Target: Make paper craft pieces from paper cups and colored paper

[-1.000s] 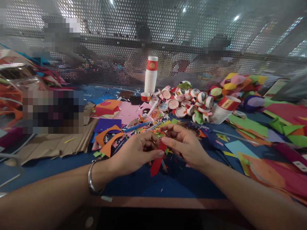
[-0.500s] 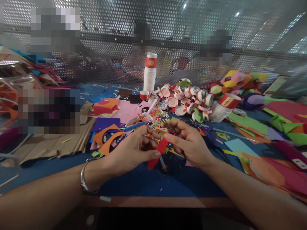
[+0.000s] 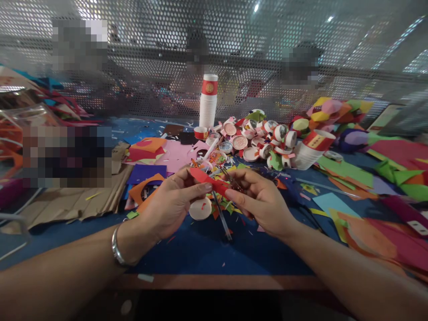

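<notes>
A red paper strip (image 3: 217,184) is stretched between my two hands above the blue table. My left hand (image 3: 174,200), with a silver bangle on its wrist, pinches the strip's left part between thumb and fingers. The right end sits under the thumb of my right hand (image 3: 264,200). Thin metal blades, apparently of small scissors (image 3: 232,179), stick out from my right fingers; their handles are hidden. Below the strip lie a round white cup base (image 3: 200,208), a clear-barrelled pen (image 3: 223,218) and coloured paper scraps (image 3: 227,207).
A stack of white paper cups (image 3: 207,107) stands at the back, beside a heap of cut cup pieces (image 3: 239,142). Another cup stack (image 3: 309,151) leans at right. Coloured sheets (image 3: 371,236) lie right, folded brown cardboard (image 3: 73,200) left. A perforated metal screen (image 3: 147,58) rises behind.
The red strip has swung from slanting down toward me to lying across, its left part raised. My left hand has shifted left and the white cup base has come into view.
</notes>
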Demonstrator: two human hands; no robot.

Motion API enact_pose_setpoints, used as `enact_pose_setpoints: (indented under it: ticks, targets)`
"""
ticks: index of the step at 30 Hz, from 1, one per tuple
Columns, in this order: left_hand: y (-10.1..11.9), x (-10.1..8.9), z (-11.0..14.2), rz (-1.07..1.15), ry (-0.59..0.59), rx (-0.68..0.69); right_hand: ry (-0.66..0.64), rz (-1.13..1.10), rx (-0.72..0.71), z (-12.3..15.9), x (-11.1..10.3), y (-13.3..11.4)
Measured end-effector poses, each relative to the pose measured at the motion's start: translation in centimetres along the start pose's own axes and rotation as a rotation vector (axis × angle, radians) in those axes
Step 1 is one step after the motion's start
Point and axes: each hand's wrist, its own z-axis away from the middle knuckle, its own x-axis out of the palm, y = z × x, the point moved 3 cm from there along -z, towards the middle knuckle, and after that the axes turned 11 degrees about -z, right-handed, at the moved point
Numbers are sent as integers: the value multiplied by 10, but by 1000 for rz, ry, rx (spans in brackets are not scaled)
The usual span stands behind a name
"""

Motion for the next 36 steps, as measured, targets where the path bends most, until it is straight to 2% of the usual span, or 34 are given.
enact_pose_setpoints:
  ticks: [4, 8, 13, 20, 26, 36]
  targets:
    - [5, -6, -3, -28, 27, 53, -46, -48, 39, 1, -1, 0]
    - [13, -14, -6, -146, 26, 109, -76, -47, 131, 2, -3, -1]
    - [16, -19, -10, -303, 11, 138, -67, 91, 167, 1, -5, -2]
    - [18, -20, -9, -447, -53, 221, -159, 248, 220, 2, -7, 2]
    - [18, -18, -9, -562, -93, 239, -177, 352, 206, 3, -9, 3]
    - [20, -14, -6, -596, -110, 245, -209, 405, 169, 4, -8, 4]
